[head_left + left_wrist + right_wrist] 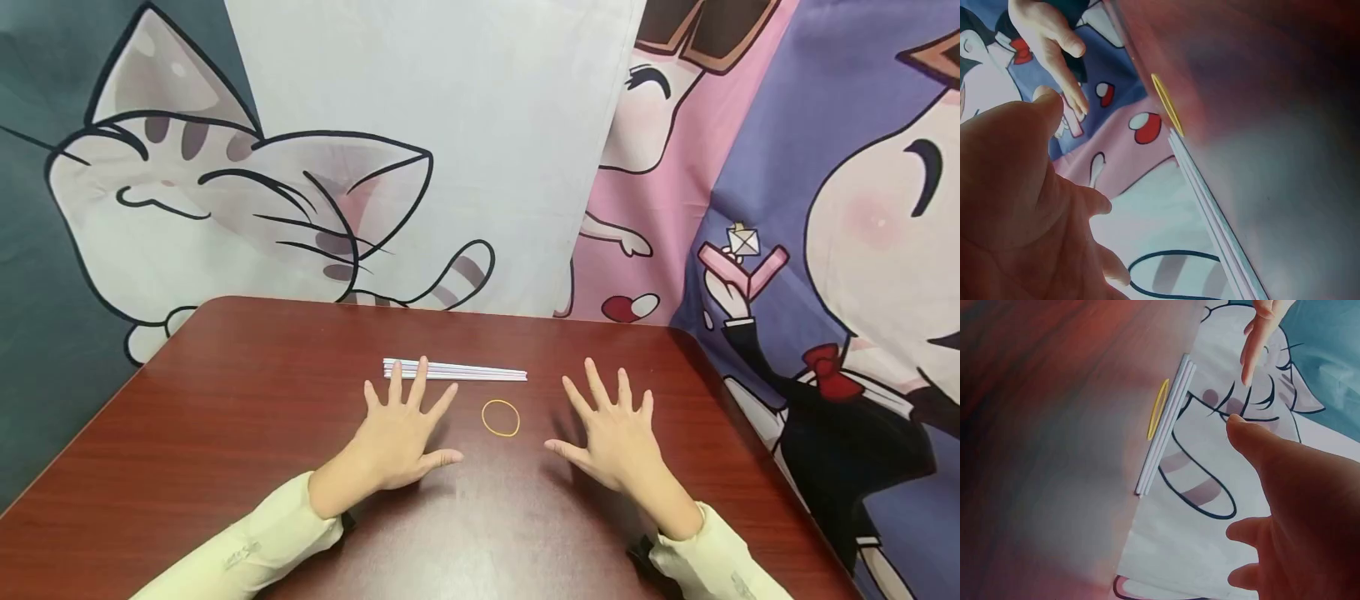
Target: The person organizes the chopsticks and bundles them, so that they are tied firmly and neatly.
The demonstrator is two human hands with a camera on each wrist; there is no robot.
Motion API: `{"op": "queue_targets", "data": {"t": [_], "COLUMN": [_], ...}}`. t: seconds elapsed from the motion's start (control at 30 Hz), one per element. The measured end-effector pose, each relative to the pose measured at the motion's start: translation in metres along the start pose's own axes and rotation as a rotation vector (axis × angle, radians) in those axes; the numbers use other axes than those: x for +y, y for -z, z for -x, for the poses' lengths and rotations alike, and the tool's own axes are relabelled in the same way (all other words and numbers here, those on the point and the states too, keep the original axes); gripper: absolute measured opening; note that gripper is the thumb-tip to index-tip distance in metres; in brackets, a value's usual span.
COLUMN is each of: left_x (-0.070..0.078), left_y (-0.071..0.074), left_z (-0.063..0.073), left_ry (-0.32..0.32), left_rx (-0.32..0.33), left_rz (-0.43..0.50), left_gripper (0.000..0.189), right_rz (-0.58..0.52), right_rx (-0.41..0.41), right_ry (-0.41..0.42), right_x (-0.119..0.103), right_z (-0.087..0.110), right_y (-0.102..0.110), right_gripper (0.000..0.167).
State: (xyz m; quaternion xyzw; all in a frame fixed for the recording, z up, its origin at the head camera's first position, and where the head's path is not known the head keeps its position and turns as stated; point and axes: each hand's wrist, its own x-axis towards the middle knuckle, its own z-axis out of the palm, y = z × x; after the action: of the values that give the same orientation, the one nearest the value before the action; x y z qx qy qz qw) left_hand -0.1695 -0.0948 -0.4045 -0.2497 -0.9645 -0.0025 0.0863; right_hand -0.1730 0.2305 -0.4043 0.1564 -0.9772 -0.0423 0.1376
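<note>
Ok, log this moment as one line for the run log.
left hand open, flat on table | right hand open, flat | rubber band between | straws beyond

Yellow rubber band (pixel 1158 410) beside white straws (pixel 1165 428)

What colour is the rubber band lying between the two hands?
Yellow. The rubber band shows best in the head view, flat on the table.

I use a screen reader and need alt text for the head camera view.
Two hands, left hand and right hand, lie flat with spread fingers on a dark red table. A yellow rubber band lies between them, and a bundle of white sticks lies beyond the left fingertips. Cartoon cloths hang behind.
</note>
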Motion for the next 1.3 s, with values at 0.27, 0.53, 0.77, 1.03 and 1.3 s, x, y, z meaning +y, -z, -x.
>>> {"op": "queue_targets", "data": {"t": [0.27,0.53,0.77,1.03,1.3], "left_x": [-0.013,-0.024,-0.038,-0.054,-0.094], "left_y": [-0.008,-0.013,-0.01,-0.019,-0.037], "left_z": [-0.011,-0.021,-0.036,-0.075,-0.095], "left_ry": [0.031,0.059,-0.041,-0.052,-0.047], "left_rx": [-0.025,-0.057,-0.121,-0.026,-0.186], "left_rz": [0.017,0.027,-0.008,-0.001,0.39], "left_gripper": [0.088,0.083,0.062,0.052,0.062], "right_rz": [0.01,0.003,-0.159,-0.401,-0.883], "right_rx": [-0.033,-0.041,0.018,0.029,-0.177], "right_ry": [-0.016,-0.014,0.11,0.206,0.209], "right_x": [0.004,0.002,-0.012,-0.028,-0.024], "right_z": [-0.01,-0.026,-0.055,-0.109,-0.15], "right_y": [-0.007,-0.011,-0.008,-0.02,-0.069], "right_gripper": [0.094,0.094,0.084,0.05,0.05]}}
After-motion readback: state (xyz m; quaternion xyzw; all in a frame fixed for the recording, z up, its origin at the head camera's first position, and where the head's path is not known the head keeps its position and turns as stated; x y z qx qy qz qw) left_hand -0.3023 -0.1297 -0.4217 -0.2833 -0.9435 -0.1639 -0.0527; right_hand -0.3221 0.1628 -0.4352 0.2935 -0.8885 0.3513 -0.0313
